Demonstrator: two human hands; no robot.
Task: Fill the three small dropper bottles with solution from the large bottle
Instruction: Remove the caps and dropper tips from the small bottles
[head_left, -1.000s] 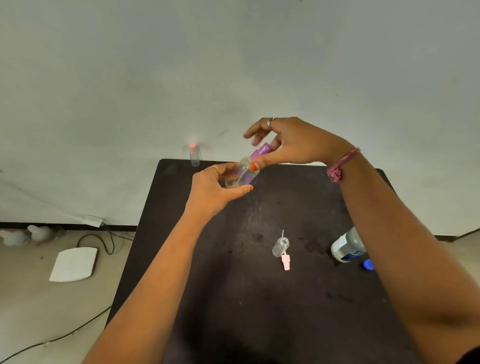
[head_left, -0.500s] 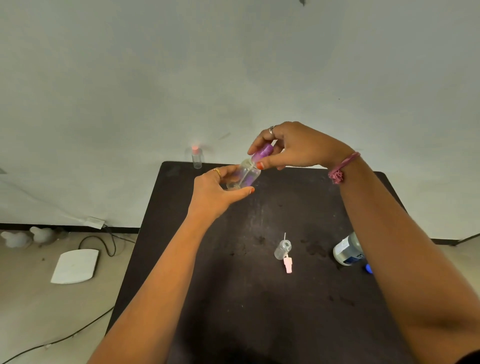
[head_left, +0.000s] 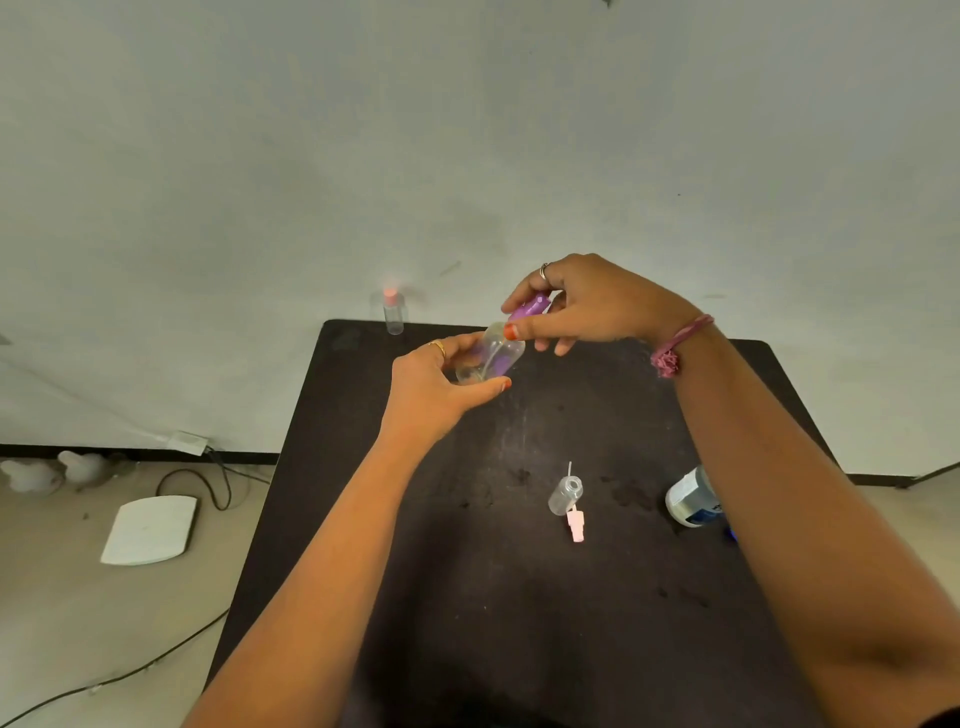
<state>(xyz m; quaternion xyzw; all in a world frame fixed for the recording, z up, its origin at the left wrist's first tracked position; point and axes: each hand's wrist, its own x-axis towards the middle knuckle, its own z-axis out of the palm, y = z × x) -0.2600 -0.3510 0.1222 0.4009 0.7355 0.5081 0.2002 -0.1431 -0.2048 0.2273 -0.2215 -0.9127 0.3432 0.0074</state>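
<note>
My left hand (head_left: 434, 387) grips a small clear bottle (head_left: 491, 358), tilted above the far part of the black table (head_left: 519, 597). My right hand (head_left: 592, 304) pinches the bottle's purple cap (head_left: 527, 307) at its neck. A second small bottle (head_left: 565, 494) stands uncapped mid-table, its pink dropper cap (head_left: 575, 525) lying beside it. A third small bottle with a pink cap (head_left: 393, 310) stands at the table's far left corner. The large white bottle (head_left: 691, 500) with a blue label sits on the right, partly hidden by my right forearm.
A small blue cap (head_left: 731, 534) lies by the large bottle, mostly hidden by my arm. On the floor to the left are a white flat board (head_left: 150, 530), black cables (head_left: 208, 483) and a wall outlet box (head_left: 188, 442).
My right hand's fingers have closed around the purple cap on the bottle's neck. Both hands and the bottle stay at the same spot above the table.
</note>
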